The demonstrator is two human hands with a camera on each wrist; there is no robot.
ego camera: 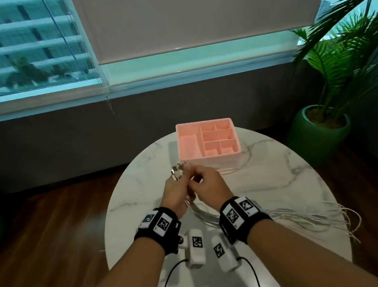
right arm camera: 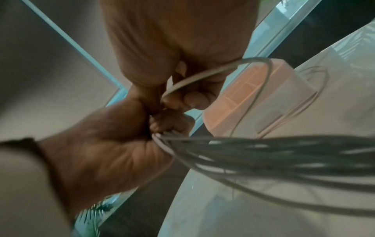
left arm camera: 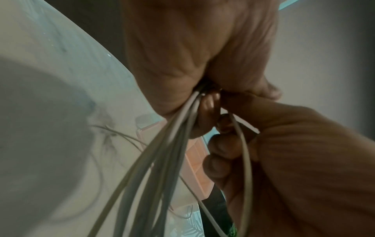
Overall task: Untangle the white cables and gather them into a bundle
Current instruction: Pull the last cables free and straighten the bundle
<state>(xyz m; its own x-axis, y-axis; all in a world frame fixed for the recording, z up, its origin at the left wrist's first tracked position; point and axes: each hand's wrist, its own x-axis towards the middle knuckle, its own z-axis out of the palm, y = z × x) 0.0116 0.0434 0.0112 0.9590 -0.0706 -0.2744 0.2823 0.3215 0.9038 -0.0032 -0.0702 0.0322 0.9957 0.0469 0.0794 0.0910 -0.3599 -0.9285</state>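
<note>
Above a round marble table (ego camera: 278, 181), my left hand (ego camera: 178, 181) grips a bundle of several white cables (left arm camera: 162, 152), whose metal plugs (ego camera: 177, 169) stick out past its fingers. My right hand (ego camera: 201, 180), right beside the left, pinches a single white cable (right arm camera: 213, 72) that arcs away toward the pink box. In the right wrist view the left hand (right arm camera: 111, 136) is a closed fist on the bundle (right arm camera: 263, 152). Slack cable (ego camera: 304, 218) trails under my wrists and fans off the table's right edge. Another strand (ego camera: 247, 158) loops round the box.
A pink compartment box (ego camera: 217, 160) stands at the table's far side, just beyond my hands. A potted palm in a green pot (ego camera: 320, 136) is on the floor to the right. Wooden floor surrounds the table; a wall and window lie behind.
</note>
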